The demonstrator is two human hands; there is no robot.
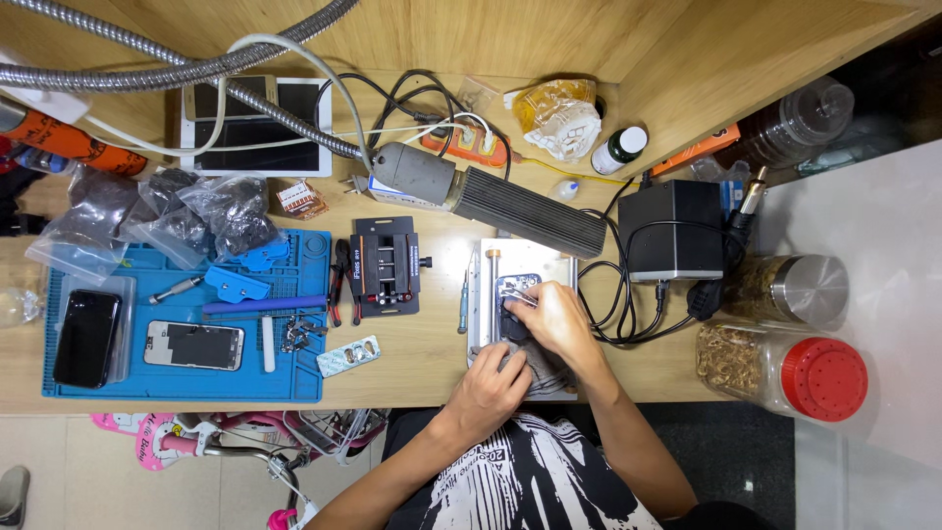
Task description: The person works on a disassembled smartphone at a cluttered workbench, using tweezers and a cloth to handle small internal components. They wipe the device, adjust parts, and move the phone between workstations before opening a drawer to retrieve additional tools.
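- Metal plate (491, 294), silvery and rectangular, lies at about five o'clock on the wooden desk (422, 363), just in front of the person; a small dark piece (514, 319) rests on it, too covered by fingers to identify.
- Right hand (557, 319) is curled over that piece, pinching thin tweezers (520, 297) whose tips point toward nine o'clock.
- Left hand (488, 391), at six o'clock of the plate, presses down with bent fingers on a grey cloth (545, 373) at the plate's near edge.
- Containers at three o'clock: a clear jar with a red lid (785, 368) holds tan shavings, and a clear jar with a steel lid (790, 287) holds what looks like similar brownish bits.
- At twelve o'clock stand a small white-capped bottle (619, 149) and a crumpled bag (559, 118).
- At nine o'clock, a blue mat (304, 378) carries two phones (194, 344), tools and clear bags of dark parts (231, 211).
- A black box (672, 228) with cables sits at two o'clock of the plate.
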